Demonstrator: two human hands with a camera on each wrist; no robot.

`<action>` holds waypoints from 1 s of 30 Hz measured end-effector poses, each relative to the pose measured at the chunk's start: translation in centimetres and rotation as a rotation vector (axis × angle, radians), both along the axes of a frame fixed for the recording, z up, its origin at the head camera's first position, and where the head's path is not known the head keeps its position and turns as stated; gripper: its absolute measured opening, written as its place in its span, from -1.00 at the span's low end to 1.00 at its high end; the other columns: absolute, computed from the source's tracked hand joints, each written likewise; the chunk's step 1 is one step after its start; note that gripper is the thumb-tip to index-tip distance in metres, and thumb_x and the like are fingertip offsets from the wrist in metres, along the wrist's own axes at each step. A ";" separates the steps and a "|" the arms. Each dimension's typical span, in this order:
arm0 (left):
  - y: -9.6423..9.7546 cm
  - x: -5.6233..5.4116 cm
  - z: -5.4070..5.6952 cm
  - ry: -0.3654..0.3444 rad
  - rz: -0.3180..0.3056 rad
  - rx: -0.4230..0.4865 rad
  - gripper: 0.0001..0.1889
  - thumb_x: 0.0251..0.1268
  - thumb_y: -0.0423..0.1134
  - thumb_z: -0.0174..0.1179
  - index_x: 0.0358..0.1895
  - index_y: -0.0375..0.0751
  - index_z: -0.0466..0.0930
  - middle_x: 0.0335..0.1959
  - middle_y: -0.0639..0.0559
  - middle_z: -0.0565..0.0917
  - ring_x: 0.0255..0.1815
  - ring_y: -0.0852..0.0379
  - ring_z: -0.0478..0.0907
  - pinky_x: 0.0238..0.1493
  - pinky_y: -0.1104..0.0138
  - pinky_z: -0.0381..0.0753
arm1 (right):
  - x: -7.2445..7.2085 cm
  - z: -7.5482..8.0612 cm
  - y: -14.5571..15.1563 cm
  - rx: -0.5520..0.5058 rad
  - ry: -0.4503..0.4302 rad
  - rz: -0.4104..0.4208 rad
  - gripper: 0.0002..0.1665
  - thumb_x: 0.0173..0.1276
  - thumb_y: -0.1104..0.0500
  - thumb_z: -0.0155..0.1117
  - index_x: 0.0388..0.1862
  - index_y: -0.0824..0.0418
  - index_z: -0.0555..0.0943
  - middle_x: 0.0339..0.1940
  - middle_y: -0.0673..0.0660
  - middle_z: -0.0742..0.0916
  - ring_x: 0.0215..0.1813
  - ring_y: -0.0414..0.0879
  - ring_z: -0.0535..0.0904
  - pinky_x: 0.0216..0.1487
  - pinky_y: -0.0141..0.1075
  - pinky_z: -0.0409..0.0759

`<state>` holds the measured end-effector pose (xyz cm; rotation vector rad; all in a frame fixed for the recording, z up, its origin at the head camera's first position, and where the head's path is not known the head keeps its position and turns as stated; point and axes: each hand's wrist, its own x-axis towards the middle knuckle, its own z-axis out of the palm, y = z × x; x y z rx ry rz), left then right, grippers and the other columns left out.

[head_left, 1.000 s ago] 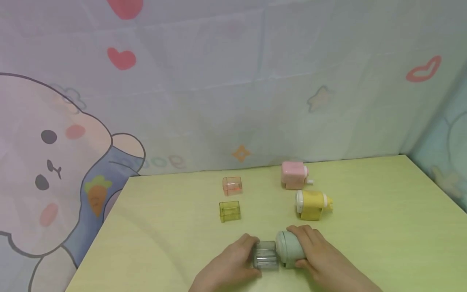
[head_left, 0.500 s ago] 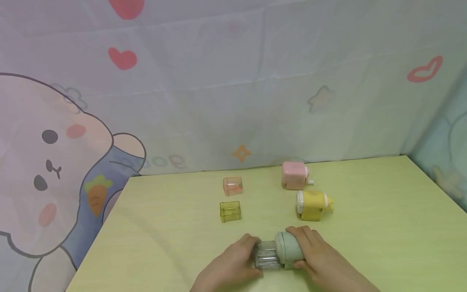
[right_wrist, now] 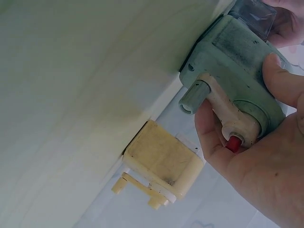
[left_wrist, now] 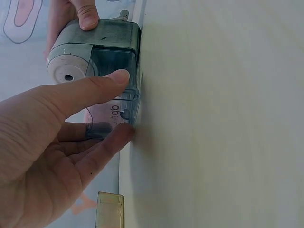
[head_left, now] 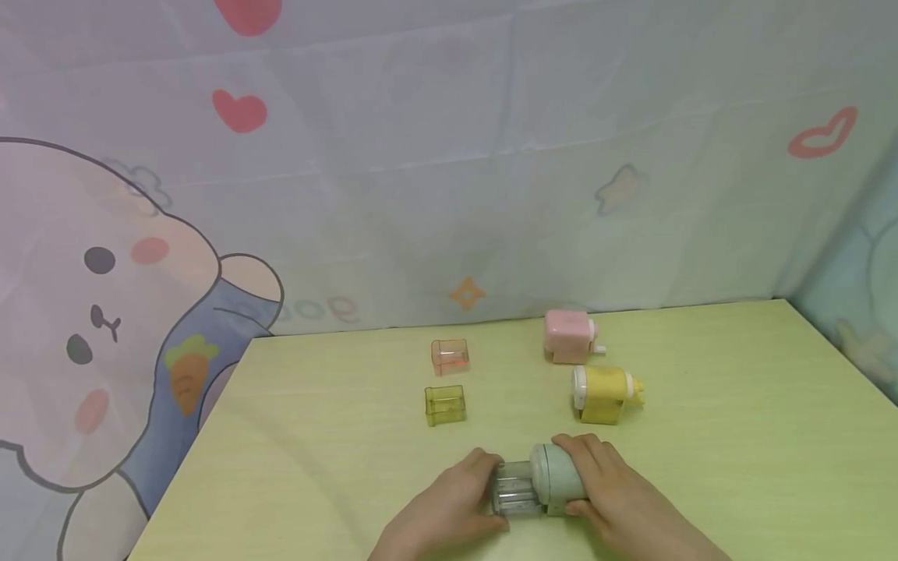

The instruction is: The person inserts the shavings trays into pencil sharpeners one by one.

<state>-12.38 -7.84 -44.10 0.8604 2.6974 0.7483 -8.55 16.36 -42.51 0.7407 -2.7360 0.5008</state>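
Observation:
A pale green hand-crank pencil sharpener [head_left: 557, 477] stands on the table near the front, gripped by my right hand [head_left: 620, 495]. My left hand [head_left: 449, 506] holds its clear grey shavings drawer [head_left: 515, 492] between thumb and fingers. The drawer's right end meets the sharpener's lower side and looks partly inside it, while most of it sticks out to the left. In the left wrist view, the round pencil hole [left_wrist: 69, 77] faces my left hand. The right wrist view shows the crank arm [right_wrist: 223, 104] with a red button [right_wrist: 233, 144] at its hub.
Behind the hands stand a yellow sharpener [head_left: 602, 394] and, farther back, a pink sharpener [head_left: 567, 336]. To their left lie a yellow-green clear drawer [head_left: 445, 406] and an orange-pink clear drawer [head_left: 450, 357]. A printed curtain [head_left: 393, 195] hangs along the table's back edge.
The narrow gap between drawer and sharpener has closed, the drawer having shifted slightly right against the sharpener. Both hands keep their hold. The other sharpeners and drawers stay put.

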 end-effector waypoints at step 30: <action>0.0 0.5 0.1 0.001 0.007 0.017 -0.42 -0.03 -0.18 0.40 0.13 -0.12 0.42 -0.11 0.21 0.49 -0.27 0.42 0.40 -0.19 0.52 0.51 | 0.4 -0.3 -0.2 -0.045 0.085 -0.033 -0.21 0.09 0.03 0.46 0.27 0.13 0.32 -0.01 -0.11 0.50 -0.08 -0.30 0.39 -0.20 -0.39 0.53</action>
